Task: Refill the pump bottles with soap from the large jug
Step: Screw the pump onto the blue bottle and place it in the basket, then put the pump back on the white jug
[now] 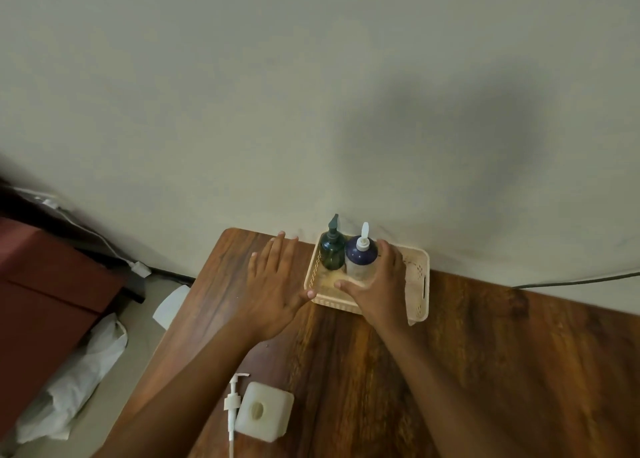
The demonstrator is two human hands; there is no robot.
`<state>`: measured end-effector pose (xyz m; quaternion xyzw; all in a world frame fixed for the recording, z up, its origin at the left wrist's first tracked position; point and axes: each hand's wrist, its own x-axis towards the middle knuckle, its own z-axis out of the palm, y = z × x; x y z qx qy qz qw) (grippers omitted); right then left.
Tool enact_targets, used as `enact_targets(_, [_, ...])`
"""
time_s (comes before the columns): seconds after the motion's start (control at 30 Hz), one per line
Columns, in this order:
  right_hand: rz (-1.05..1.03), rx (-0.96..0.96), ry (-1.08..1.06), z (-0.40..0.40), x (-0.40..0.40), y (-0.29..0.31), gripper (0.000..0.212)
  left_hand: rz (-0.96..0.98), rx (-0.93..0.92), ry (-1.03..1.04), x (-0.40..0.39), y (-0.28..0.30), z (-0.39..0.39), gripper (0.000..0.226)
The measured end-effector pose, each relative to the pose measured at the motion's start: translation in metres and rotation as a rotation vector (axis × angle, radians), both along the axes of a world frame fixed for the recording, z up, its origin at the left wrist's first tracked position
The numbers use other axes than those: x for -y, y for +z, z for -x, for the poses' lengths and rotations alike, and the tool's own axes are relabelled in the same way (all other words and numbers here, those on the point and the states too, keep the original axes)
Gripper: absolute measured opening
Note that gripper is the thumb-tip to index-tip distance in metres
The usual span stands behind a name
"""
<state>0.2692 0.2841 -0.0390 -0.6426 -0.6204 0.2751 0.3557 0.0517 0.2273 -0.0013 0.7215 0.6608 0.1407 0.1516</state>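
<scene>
The 2 pump bottles stand in the basket (420, 284) with their pumps on: the green bottle (331, 251) between the hands, the blue-topped bottle (360, 258) loosely cupped by the half-open right hand (375, 286). The left hand (275, 282) lies flat, open and empty, its thumb at the basket's rim. Nearer the person than both hands, the jug (264, 411) sits uncapped, its pump (232, 402) beside it. Whether the bottles are already filled cannot be told.

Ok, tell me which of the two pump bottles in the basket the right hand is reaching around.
The blue bottle with the white pump: the right hand curls around it. The dark green bottle stands to its left, untouched, in the same basket.
</scene>
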Motion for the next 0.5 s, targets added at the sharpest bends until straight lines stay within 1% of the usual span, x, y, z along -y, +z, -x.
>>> enact_targets(0.1, [0.037,-0.113,0.145,0.004,0.042,0.020,0.117,0.029,-0.001,0.036,0.026,0.011,0.008,0.099])
enact_targets(0.2, [0.179,-0.156,0.311,0.010,0.086,0.039,0.123,0.049,0.067,0.109,0.052,0.020,0.020,0.092])
enact_targets(0.3, [0.334,-0.132,0.453,0.020,0.125,0.048,0.132,0.096,0.104,0.208,0.083,0.023,0.035,0.090])
enact_targets(0.4, [0.415,-0.074,0.582,0.032,0.156,0.046,0.137,0.124,0.135,0.256,0.111,0.019,0.047,0.088])
enact_targets(0.5, [0.475,-0.063,0.655,0.041,0.178,0.036,0.142,0.127,0.177,0.268,0.130,0.010,0.059,0.086])
